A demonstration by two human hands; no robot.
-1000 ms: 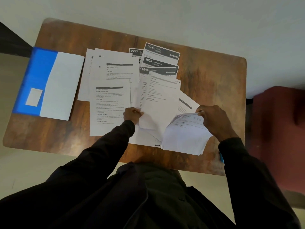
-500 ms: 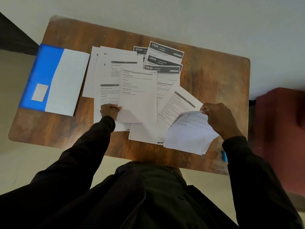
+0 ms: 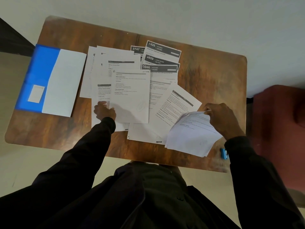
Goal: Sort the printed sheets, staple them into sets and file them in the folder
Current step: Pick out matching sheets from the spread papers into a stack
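Printed sheets lie fanned over the wooden table (image 3: 214, 76). My left hand (image 3: 104, 111) pinches the lower left edge of one text sheet (image 3: 132, 98), which lies over the left pile (image 3: 99, 70). My right hand (image 3: 221, 119) grips a bent stack of sheets (image 3: 193, 136) by its upper corner, lifted off the table near the front right. An angled sheet (image 3: 175, 106) lies under that stack. Sheets with dark numbered headers (image 3: 162, 50) sit at the back. The blue folder (image 3: 39, 73) lies open at the left with a white sheet (image 3: 64, 83) on it.
A small blue stapler (image 3: 224, 153) sits at the table's front right corner, partly hidden by my right sleeve. A red chair (image 3: 280, 129) stands just right of the table. Bare wood shows at the back left and far right.
My left hand has carried one sheet from the middle pile leftward and laid it over the left pile. My right hand has kept hold of its stack in about the same place.
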